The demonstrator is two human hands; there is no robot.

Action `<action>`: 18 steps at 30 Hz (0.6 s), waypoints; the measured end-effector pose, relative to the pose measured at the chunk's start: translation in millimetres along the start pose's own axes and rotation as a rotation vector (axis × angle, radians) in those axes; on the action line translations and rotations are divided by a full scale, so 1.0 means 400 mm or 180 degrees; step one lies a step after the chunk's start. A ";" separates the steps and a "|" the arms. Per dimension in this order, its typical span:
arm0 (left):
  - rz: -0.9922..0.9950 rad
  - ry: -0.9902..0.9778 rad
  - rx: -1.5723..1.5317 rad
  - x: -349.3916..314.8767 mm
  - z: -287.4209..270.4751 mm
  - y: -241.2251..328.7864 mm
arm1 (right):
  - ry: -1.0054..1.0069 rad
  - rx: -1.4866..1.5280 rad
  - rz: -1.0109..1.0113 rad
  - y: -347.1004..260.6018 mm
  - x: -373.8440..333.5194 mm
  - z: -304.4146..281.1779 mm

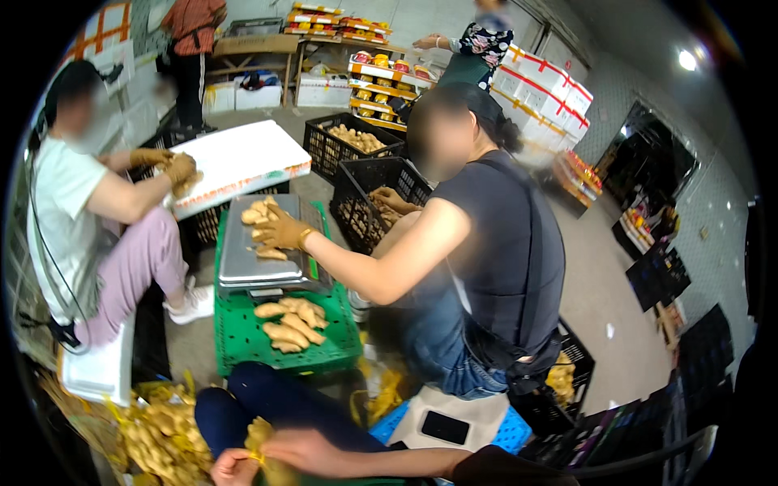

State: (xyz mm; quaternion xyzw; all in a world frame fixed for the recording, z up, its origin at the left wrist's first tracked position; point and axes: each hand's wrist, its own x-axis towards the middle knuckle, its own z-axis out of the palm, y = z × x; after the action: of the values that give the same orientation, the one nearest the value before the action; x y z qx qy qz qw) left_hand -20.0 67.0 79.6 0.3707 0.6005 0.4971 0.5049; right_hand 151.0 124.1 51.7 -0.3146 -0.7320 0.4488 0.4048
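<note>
At the bottom edge, a small yellowish net bag of what looks like ginger (259, 432) is between my hands. My left hand (232, 467) has its fingers closed at the yellow tie around the bag's neck. From the right, my right hand (293, 450) closes on the same bag just beside the tie. Beyond my dark-trousered knees, several loose ginger roots (290, 326) lie on an upturned green crate (239, 352). On that crate stands a grey weighing scale (255, 243), where a co-worker's gloved hand touches more ginger (258, 212).
A co-worker (502, 235) sits close at right; another (81, 202) sits left by a white foam box (243, 158). Filled yellow net bags (166, 433) pile up at lower left. Black crates (344, 190) hold ginger. A phone (445, 427) lies on a stool at right.
</note>
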 end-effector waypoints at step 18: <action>0.4269 -0.0552 0.3031 0.094 -0.036 0.095 | -0.0088 0.0182 0.0186 -0.006 0.028 0.006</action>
State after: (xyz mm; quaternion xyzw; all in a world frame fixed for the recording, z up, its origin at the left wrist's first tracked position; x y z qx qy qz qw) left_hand -44.1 108.0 107.4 0.8616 0.3570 0.3549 -0.0654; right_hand 143.3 131.4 56.6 -0.3179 -0.7149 0.4854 0.3902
